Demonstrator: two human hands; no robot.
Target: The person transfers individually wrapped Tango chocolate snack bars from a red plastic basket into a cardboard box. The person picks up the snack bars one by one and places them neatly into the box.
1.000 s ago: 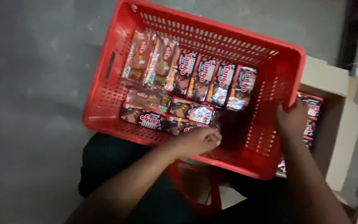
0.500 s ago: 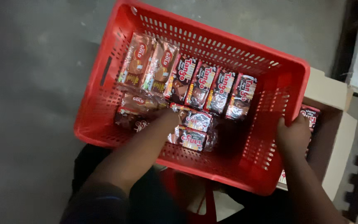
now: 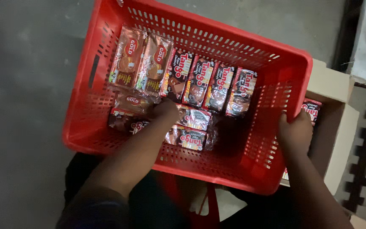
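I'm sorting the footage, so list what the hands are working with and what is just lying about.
In hand:
- left hand among the snack packets
- right hand gripping the red crate wall

Lying about:
- open cardboard box with more packets
- grey floor

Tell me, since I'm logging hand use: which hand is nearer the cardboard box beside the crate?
Right. The right hand grips the red crate wall right next to the cardboard box; the left hand is inside the crate among snack packets, farther away.

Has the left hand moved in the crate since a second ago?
Yes. The left hand went from the crate's near wall deeper in, onto the packets.
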